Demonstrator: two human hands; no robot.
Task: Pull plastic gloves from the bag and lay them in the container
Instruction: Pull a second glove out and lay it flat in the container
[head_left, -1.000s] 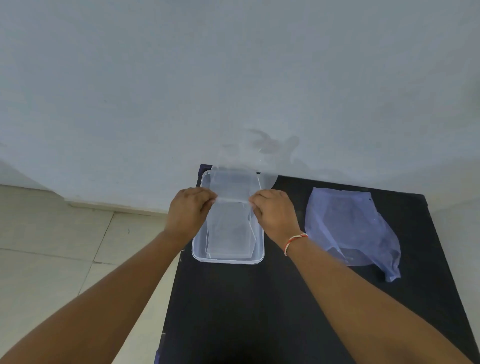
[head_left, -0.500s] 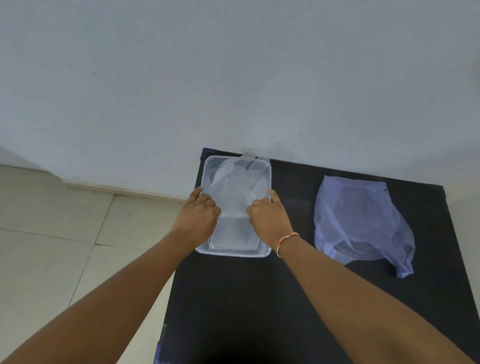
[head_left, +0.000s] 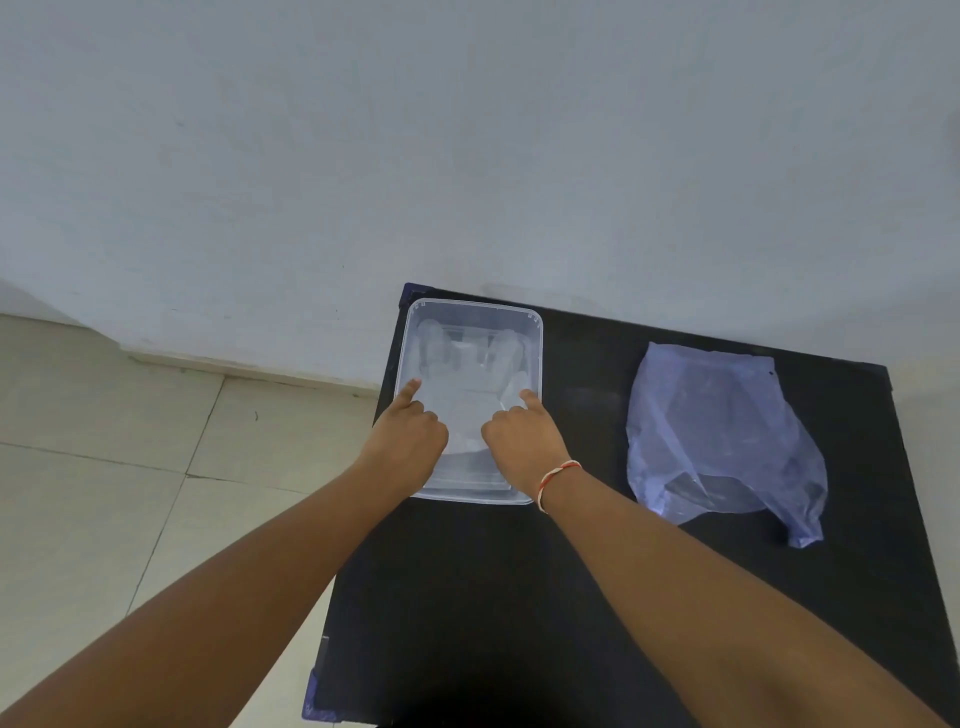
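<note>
While the left hand (head_left: 410, 434) and right hand (head_left: 519, 431) press pointed forefingers on the clear plastic glove (head_left: 467, 374) inside the transparent rectangular container (head_left: 538, 332), pinching nothing, they should smooth it flat.

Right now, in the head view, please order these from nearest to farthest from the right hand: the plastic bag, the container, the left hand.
From the right hand:
1. container, directly under it.
2. left hand, just to its left.
3. plastic bag, farther right on the table.

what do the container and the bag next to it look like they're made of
Container: seemingly rigid clear plastic, glossy; moulded rim keeps its shape and the contents show through.
Bag: looks like thin, soft plastic film, bluish and translucent; it lies crumpled and creased on the black table.
</note>
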